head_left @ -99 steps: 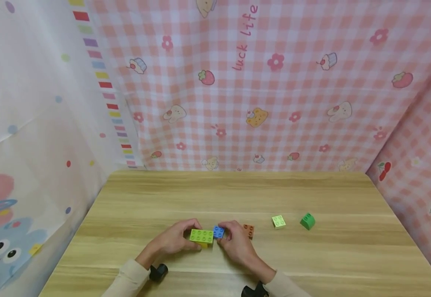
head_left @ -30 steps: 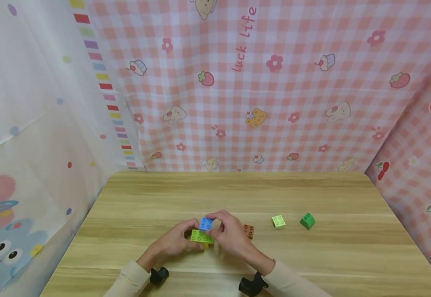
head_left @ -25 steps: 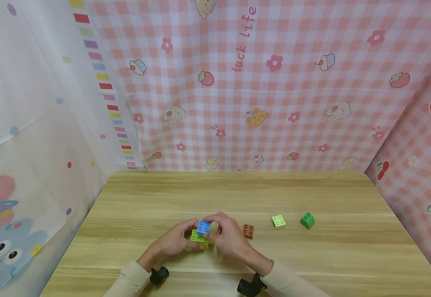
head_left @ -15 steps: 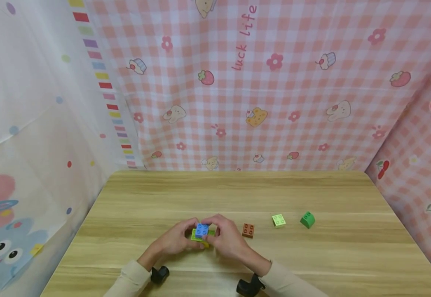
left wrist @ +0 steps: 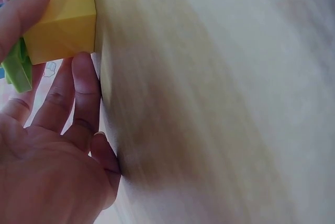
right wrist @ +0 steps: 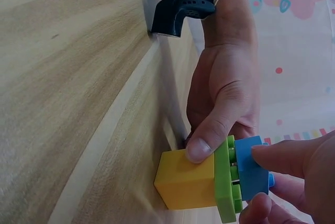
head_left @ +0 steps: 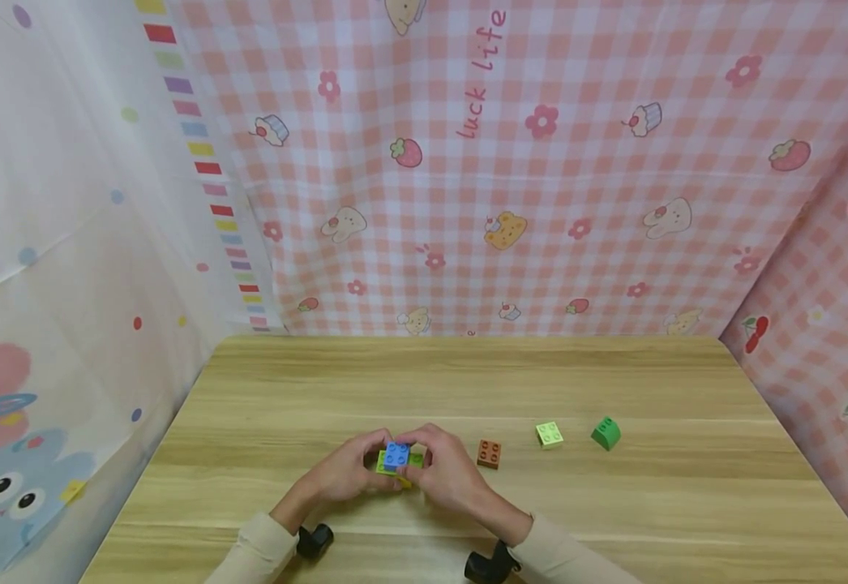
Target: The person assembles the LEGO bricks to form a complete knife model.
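In the head view my left hand [head_left: 342,470] grips a small stack near the middle of the table. At its bottom is a yellow block [right wrist: 186,182], which the left thumb presses from one side in the right wrist view. A flat lime-green brick [right wrist: 225,182] with studs sits on the yellow block. My right hand [head_left: 451,473] pinches a blue four-stud brick [head_left: 396,456] between thumb and fingers over the middle of the green one. Green studs show along the blue brick's underside, so I cannot tell whether it is fully seated.
To the right on the wooden table [head_left: 657,511] lie a brown brick [head_left: 489,454], a pale green brick [head_left: 550,435] and a rounded dark green brick [head_left: 606,433]. A checked pink cloth [head_left: 497,186] hangs behind the table's far edge.
From beside the lime-green brick, my right hand has lifted the blue brick left onto its top and lowered it there. The left hand has stayed nearly still, and the brown brick is now uncovered.
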`<state>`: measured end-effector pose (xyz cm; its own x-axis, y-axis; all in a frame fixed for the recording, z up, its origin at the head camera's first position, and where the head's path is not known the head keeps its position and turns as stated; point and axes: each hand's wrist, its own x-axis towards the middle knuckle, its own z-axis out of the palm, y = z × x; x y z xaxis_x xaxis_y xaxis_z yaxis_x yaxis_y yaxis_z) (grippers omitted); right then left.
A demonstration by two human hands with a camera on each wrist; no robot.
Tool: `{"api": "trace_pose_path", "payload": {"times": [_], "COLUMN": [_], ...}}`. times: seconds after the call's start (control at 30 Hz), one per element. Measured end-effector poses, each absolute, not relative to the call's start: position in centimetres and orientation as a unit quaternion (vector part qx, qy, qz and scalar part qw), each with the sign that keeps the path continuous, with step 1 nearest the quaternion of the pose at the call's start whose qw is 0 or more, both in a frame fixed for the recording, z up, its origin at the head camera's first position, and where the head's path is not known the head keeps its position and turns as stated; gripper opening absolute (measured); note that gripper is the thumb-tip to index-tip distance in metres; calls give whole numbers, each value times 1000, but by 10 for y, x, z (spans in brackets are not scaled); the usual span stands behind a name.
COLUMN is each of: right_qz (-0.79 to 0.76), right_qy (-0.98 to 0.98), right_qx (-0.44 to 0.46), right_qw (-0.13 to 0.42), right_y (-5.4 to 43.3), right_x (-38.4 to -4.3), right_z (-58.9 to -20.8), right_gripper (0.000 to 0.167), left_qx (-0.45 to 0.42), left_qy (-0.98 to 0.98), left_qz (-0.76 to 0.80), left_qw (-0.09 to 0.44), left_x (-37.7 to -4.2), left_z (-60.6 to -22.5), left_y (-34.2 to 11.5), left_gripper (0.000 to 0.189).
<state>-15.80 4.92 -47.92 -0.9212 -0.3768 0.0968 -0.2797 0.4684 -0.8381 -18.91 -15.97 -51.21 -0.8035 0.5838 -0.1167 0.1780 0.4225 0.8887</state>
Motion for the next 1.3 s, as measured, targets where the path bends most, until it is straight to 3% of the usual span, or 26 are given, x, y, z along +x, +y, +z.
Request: {"api": "trace_pose_path", "payload": {"times": [1.3], "right_qz": [-445], "right_qy": [863], "right_qx": [-234], "right_qw": [46], "right_y": [56], "right_x": [-160], "right_z": [-483], "right_gripper": [35], "left_qx": [238], "left_qy": [809], "left_qz": [493], "left_qw": [214], "left_x": [-190], "left_z": [-512], "left_y": [-160], "left_gripper": [29]}}
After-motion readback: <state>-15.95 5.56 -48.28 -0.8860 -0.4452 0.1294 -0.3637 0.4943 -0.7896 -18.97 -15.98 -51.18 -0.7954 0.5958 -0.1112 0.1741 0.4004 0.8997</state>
